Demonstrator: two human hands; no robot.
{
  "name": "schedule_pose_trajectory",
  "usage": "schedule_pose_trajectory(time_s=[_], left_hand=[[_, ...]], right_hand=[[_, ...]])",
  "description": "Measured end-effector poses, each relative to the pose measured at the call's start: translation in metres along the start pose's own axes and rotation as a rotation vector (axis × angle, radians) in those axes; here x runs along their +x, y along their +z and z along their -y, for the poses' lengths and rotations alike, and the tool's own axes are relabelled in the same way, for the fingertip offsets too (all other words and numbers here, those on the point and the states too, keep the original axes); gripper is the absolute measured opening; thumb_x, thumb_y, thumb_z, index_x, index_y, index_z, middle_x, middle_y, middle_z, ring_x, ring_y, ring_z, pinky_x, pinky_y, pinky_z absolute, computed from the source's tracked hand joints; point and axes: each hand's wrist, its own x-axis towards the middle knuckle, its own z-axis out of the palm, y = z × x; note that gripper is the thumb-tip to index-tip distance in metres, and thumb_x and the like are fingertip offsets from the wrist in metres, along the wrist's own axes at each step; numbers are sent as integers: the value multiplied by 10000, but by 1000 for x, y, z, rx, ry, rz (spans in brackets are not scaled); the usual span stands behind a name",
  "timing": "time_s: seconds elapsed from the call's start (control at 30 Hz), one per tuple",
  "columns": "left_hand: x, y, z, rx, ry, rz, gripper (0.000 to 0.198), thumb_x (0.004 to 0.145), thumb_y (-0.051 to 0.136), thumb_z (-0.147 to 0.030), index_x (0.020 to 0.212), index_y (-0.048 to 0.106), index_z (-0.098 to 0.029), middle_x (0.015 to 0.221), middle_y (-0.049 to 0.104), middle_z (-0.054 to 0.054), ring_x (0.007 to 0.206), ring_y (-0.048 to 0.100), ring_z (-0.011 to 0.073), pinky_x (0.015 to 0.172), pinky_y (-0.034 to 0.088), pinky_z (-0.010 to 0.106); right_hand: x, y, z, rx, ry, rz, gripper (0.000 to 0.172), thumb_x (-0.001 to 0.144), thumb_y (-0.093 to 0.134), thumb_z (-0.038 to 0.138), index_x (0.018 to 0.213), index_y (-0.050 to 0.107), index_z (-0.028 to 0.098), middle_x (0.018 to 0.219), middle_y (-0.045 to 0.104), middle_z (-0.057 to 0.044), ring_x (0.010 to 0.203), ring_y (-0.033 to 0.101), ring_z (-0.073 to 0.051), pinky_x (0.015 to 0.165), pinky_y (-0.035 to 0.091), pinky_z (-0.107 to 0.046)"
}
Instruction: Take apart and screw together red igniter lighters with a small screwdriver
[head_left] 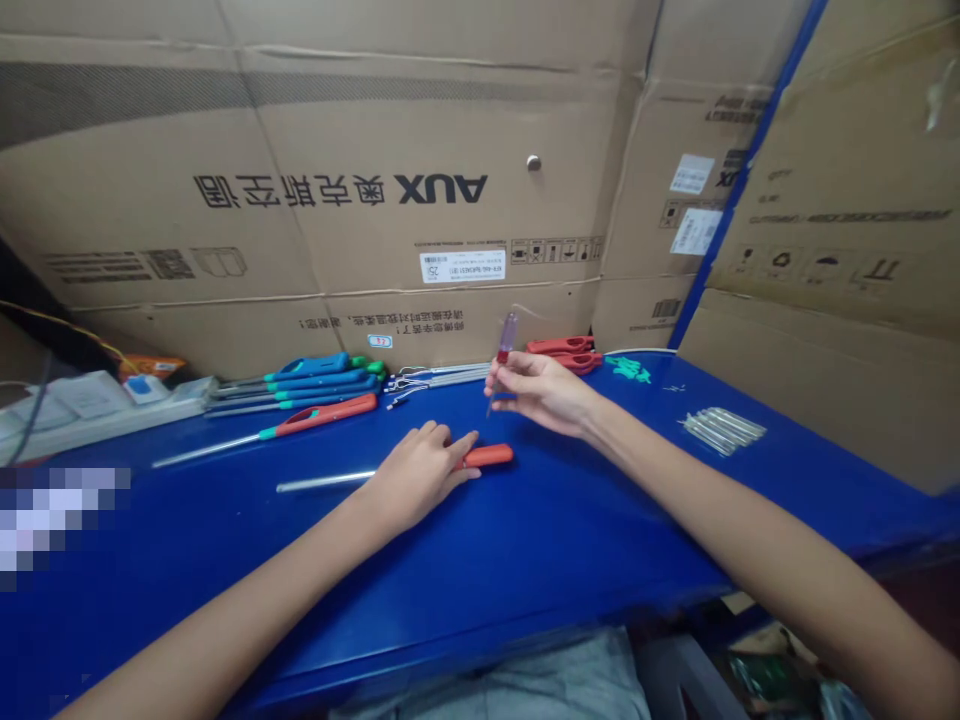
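Note:
My left hand (424, 470) is closed over a red-handled lighter (489, 456) lying on the blue table (480, 570). The lighter's metal tube points to the left. Just to the right and above the table, my right hand (544, 390) holds a small screwdriver (509, 332) between thumb and fingers. Its clear purple and red handle is up and its thin shaft points down toward the table. Part of the red handle is hidden under my left fingers.
Behind the left hand lie a red lighter (324, 413) and several blue ones (322, 380). Thin metal rods with wires (450, 377), red handles (570, 352), green pieces (628, 369) and silver tubes (724, 429) are further right. A power strip (105, 415) is at far left; cardboard (337, 130) stands behind.

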Motion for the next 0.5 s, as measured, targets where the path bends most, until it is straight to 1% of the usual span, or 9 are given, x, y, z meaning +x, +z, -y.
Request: schedule_pose_trajectory(time_s=[0.1,0.2,0.27,0.33,0.4,0.5], left_hand=[[-3,2,-2,-41,-10,12,590,915,327,-565,1280,532,-149,947,530,133,911,472,267,821,412,393],[-7,2,4,-132,-25,15,618,911,273,-610,1260,547,-179,984,510,126,918,472,254,840,412,398],[-8,1,8,-181,-32,15,557,923,282,-584,1247,554,-221,999,505,114,933,475,247,854,408,399],[-8,1,11,-222,-26,16,488,924,327,-548,1207,576,-238,1008,508,103,950,476,243,876,402,400],[-9,1,14,-266,-24,14,441,909,382,-519,1163,595,-228,1017,515,96,964,479,239,891,401,394],[-9,3,17,-319,-35,0,403,884,438,-479,1127,609,-205,1025,526,91,971,490,231,894,409,378]], right_hand=[[1,3,-10,-210,-23,-49,349,607,806,331,767,582,116,711,587,-16,662,588,-125,625,555,-306],[4,-3,-17,-418,-77,-107,383,574,816,366,718,569,111,636,593,-19,553,576,-119,517,525,-267],[5,-7,-19,-469,-81,-122,395,546,827,361,698,559,113,625,605,-21,532,582,-118,515,520,-259],[4,-8,-19,-506,-54,-126,393,538,829,354,673,545,118,602,606,-16,517,585,-117,530,521,-261],[3,-6,-20,-541,-34,-133,379,546,828,329,674,536,123,595,610,-12,525,596,-122,549,522,-260],[1,-1,-22,-566,-49,-144,348,586,809,302,699,528,131,617,619,-13,565,618,-132,591,527,-267]])
